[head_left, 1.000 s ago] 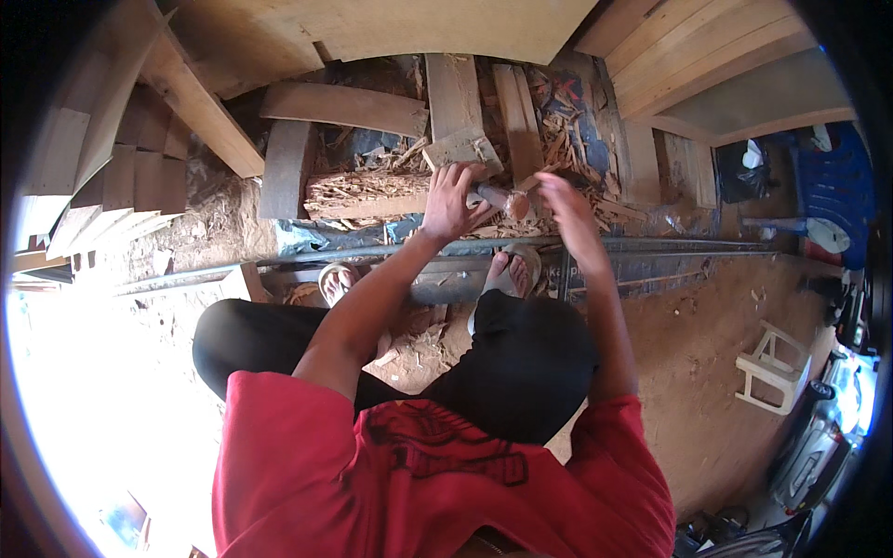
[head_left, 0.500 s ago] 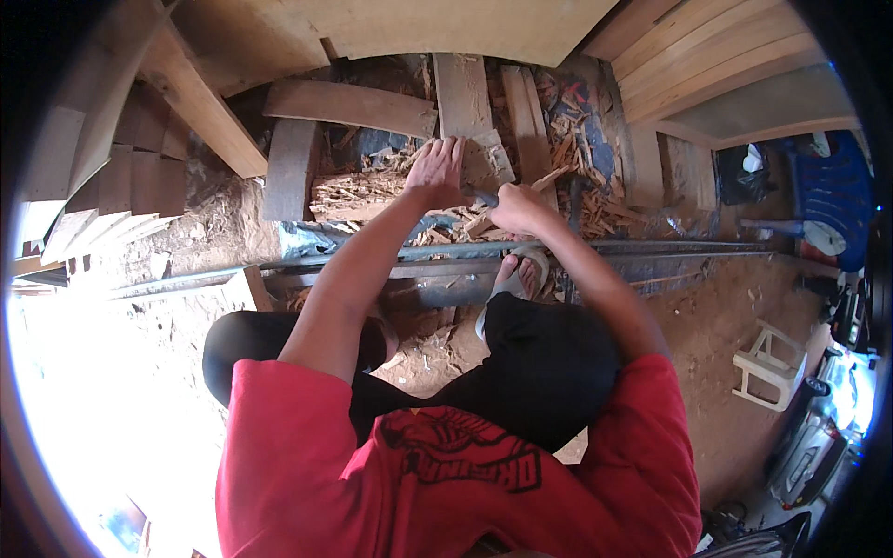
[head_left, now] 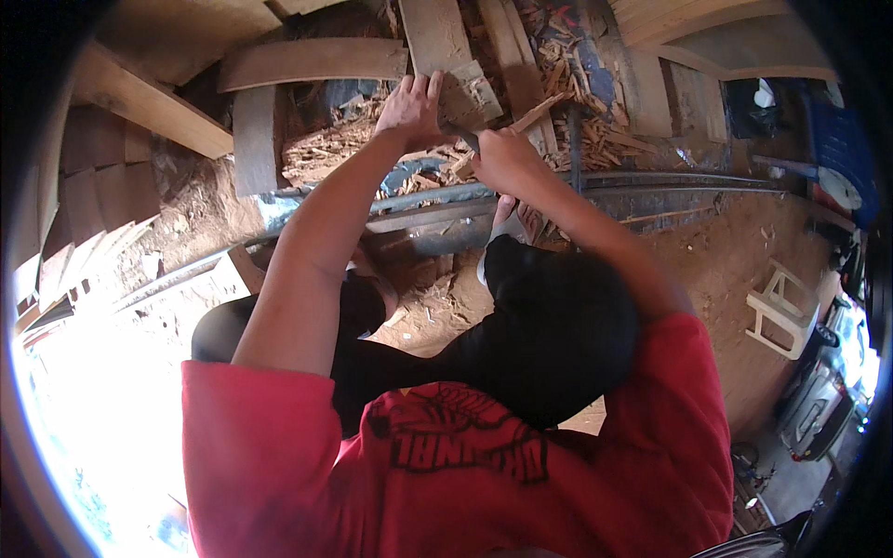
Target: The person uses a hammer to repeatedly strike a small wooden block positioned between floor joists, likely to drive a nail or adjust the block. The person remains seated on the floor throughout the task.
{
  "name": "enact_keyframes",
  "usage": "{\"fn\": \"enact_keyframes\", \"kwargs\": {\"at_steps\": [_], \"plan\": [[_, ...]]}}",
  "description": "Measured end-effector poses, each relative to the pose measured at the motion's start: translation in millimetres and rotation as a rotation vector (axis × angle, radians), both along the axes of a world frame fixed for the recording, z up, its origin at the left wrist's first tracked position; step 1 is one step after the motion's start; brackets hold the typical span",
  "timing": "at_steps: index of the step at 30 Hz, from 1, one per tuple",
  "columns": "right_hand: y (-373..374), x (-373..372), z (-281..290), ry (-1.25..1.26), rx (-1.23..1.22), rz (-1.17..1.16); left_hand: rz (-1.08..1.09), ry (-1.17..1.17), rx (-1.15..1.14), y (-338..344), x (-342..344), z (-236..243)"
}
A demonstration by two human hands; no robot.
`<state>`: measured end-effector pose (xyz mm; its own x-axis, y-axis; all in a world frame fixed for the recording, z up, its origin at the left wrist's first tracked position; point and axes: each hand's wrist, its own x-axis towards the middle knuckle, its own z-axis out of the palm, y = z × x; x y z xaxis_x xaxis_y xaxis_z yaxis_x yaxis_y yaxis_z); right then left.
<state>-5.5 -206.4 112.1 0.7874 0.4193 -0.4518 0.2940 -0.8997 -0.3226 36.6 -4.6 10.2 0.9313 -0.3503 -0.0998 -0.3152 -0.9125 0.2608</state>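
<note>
Right hand [head_left: 507, 160]: fingers curled into a fist around a dark tool [head_left: 462, 136]. Its handle end is hidden in the palm; the dark part pokes out left, toward the other hand. Left hand [head_left: 409, 113]: fingers stretched to the far side, set along the left edge of a short wooden block [head_left: 473, 93]. Cannot tell whether they grip the block or only press on it. Block sits just right of the left fingertips and on the far side of the right fist; the tool lies by its near edge, between the hands.

Under the block's far side, a long board [head_left: 435, 33] runs away to the far edge. Curved plank [head_left: 316, 62] lies crosswise, left of it. Splinters [head_left: 335, 139] heap up left of the left hand, more to the right of the block. On the near side, a long metal rail [head_left: 423, 197] crosses from left to right beneath both forearms. Black-trousered knees nearer still. Out right, on bare earth: a pale stool [head_left: 783, 309], upturned or tipped, cannot tell; past it, a grey car [head_left: 814, 414].
</note>
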Motion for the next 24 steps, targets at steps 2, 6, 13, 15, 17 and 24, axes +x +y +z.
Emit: {"fn": "enact_keyframes", "kwargs": {"at_steps": [2,6,13,15,17,24], "plan": [[2.7,9.7,0.6,0.005,-0.047,0.016,-0.028,0.160,-0.031,7.0,18.0,-5.0],[2.3,36.6,-3.3,0.193,-0.095,0.043,-0.113,0.334,-0.280,43.4,88.7,-20.3],[3.4,21.5,-20.9,0.178,-0.067,0.021,0.097,0.170,-0.190,-7.4,99.9,-73.6],[5.7,13.0,-18.8,0.093,-0.038,-0.011,0.169,0.094,-0.298,-14.7,92.9,-70.4],[6.8,7.7,-14.5,0.072,-0.034,-0.002,0.211,0.031,-0.390,-16.0,84.0,-60.5],[7.0,-9.4,-14.8,0.043,-0.069,-0.110,0.250,0.083,-0.327,-15.6,81.8,-42.3]]}}
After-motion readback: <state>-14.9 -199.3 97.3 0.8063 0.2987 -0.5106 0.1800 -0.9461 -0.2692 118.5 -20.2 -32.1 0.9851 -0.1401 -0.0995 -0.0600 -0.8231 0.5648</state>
